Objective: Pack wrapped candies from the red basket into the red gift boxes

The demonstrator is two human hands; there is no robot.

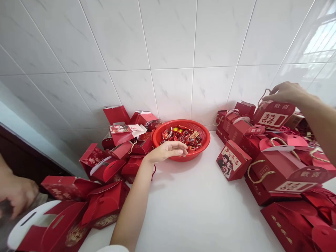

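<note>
Has boxes [286,168] closed right, open left; hovers left hand [168,151] half-open, empty, near sweets [181,132]; touches upper-right box [279,117] with right hand [287,91], can't tell grip.

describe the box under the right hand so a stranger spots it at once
On the white table, find the pile of red boxes right of the red basket. High at its back is the box with a white label bearing red characters. Unlike its neighbours, it has the right hand at its top.

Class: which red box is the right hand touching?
The double-happiness gift box at back right: the right hand touches only it; the matching box sits nearer the camera.
</note>
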